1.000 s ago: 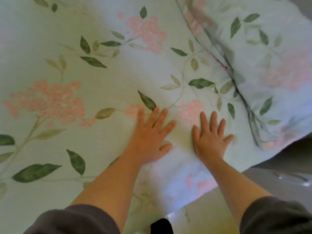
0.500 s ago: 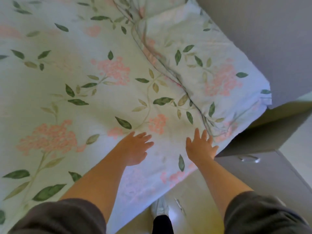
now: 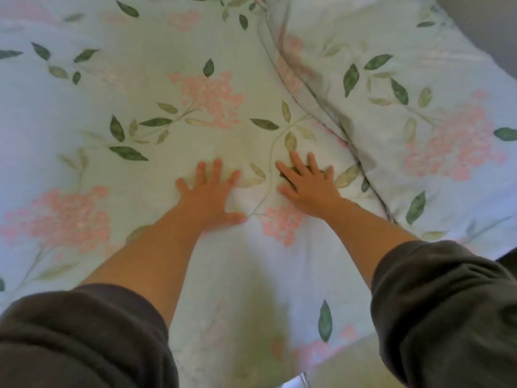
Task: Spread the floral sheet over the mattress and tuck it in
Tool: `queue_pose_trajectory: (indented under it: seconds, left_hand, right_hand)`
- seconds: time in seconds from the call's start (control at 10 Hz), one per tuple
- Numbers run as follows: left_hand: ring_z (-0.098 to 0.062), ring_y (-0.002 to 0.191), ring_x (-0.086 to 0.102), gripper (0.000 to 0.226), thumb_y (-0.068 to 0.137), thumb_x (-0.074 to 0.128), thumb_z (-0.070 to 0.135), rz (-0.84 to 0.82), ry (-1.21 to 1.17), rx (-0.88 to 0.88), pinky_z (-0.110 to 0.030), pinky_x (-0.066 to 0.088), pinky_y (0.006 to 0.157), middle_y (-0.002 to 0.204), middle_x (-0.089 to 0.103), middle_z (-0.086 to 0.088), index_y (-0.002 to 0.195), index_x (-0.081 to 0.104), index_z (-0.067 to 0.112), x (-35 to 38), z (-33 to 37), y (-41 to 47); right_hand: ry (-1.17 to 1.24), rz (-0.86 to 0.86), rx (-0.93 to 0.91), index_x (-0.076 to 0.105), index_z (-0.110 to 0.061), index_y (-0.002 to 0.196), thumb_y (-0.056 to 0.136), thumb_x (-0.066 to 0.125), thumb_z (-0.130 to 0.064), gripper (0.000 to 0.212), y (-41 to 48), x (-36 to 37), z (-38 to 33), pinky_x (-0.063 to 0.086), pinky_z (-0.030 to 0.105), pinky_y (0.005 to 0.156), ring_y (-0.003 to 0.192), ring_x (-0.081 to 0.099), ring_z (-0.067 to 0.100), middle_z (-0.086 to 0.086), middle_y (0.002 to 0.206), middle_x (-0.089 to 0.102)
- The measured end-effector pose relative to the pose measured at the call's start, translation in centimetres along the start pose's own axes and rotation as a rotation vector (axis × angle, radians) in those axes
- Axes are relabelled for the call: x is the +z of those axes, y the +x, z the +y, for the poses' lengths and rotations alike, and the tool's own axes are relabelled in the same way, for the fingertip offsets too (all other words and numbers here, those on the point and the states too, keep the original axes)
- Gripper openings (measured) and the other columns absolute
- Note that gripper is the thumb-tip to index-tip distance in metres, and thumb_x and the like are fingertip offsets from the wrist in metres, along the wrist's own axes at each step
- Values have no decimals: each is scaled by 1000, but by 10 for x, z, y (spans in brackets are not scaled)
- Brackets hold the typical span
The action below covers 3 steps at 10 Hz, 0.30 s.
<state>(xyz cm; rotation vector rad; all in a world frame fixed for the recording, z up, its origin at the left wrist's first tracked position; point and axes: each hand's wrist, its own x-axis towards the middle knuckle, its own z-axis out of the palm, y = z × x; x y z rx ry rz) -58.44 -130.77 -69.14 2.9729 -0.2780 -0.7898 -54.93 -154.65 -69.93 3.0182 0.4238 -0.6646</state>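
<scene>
The floral sheet (image 3: pixel 156 88), pale with pink flower clusters and green leaves, lies flat over the mattress and fills most of the view. My left hand (image 3: pixel 208 196) lies palm down on it with fingers spread and straight. My right hand (image 3: pixel 309 186) presses flat on the sheet a short way to the right, fingers spread, close to a dark fold line. Both forearms reach out from dark grey sleeves. The mattress itself is hidden under the sheet.
A pillow (image 3: pixel 419 88) in the same floral cloth lies at the upper right, its edge running diagonally just right of my right hand. The near edge of the sheet (image 3: pixel 333 357) hangs over pale floor. A grey wall shows at the top right corner.
Both hands have slid further up the sheet, away from the bed's near edge, and now lie flat with spread fingers. The view has closed in on the bed; the drawer unit has left view.
</scene>
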Motion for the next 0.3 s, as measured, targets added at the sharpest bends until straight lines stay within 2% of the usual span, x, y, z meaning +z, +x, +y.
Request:
queue_pose_trajectory:
  seconds: [0.1, 0.2, 0.3]
  left_hand:
    - [-34, 141, -26, 103, 75, 41, 79, -91, 165, 143, -70, 2, 108, 151, -36, -6, 144, -24, 40, 24, -4, -32]
    - [-29, 140, -27, 91, 80, 35, 75, -250, 291, 414, -67, -3, 109, 152, -34, -2, 146, -17, 42, 37, -13, -103]
    - [-18, 147, -8, 62, 96, 37, 52, -522, 262, 506, -54, 5, 116, 158, -15, 10, 150, 9, 38, 14, -15, -162]
  right_hand:
    - [-187, -77, -273, -6, -45, 148, 93, 3, -56, 58, -29, 22, -7, 1, 68, 111, 146, -14, 35, -4, 160, -18]
    - [-309, -221, -676, 15, -40, 150, 94, 18, -50, 56, -95, 28, -7, 4, 66, 110, 145, -6, 38, -3, 161, -2]
    - [-373, -492, -902, 19, -37, 150, 100, 32, -40, 52, -137, -6, -22, 1, 60, 116, 148, -6, 26, -8, 161, 2]
